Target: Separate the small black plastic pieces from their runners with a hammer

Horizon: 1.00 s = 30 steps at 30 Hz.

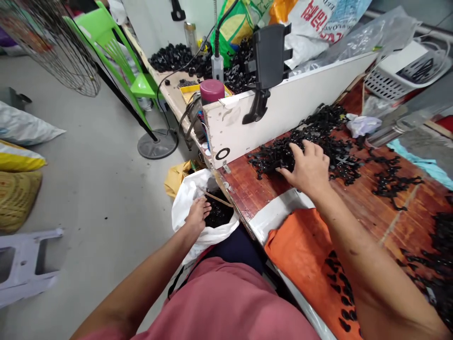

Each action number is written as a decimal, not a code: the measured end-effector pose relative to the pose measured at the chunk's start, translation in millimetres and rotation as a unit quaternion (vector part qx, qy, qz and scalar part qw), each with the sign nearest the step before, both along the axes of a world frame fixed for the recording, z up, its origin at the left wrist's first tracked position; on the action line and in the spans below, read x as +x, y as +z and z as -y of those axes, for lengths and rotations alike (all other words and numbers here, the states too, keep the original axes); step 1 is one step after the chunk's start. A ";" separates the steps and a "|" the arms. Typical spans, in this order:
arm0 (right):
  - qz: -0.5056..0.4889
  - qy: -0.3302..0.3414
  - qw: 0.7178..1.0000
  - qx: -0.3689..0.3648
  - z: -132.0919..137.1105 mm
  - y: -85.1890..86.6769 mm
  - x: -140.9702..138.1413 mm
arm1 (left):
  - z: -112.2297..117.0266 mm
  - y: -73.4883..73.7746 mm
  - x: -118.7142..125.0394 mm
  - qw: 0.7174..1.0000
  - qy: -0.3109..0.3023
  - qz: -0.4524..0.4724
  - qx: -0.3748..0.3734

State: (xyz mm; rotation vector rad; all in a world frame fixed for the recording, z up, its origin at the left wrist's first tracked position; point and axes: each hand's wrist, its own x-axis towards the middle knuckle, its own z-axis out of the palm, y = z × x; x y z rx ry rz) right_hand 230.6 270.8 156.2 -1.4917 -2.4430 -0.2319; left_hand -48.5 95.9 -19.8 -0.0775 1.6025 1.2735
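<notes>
From the head view, the right hand (309,167) lies palm down on a heap of black plastic parts (318,141), small, glossy, branched pieces tangled together on the reddish wooden surface (255,189); its fingers (300,150) are spread and curled into the pile, though whether they pinch any single piece cannot be told. The heap sits just in front of a white upright board (283,108), and looser clusters of the same black pieces trail off to the right across the surface. The left hand (198,212) hangs below the surface edge, at the mouth of a white plastic bag (187,208) that holds more of the black parts; its fingers are bent together over the bag's rim, touching it, and what they grip beyond that is hidden. An orange cloth (300,250) lies under the right forearm with a few small black pieces on it. A black phone holder (265,61) is clamped on the board's top edge, and a green plastic chair (120,61) stands on the floor beyond.
</notes>
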 end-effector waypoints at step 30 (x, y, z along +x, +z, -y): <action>0.127 -0.013 0.987 -0.093 -14.5 -32.1 -17.0 | 103.9 33.3 -10.9 0.471 -0.704 -0.531 0.033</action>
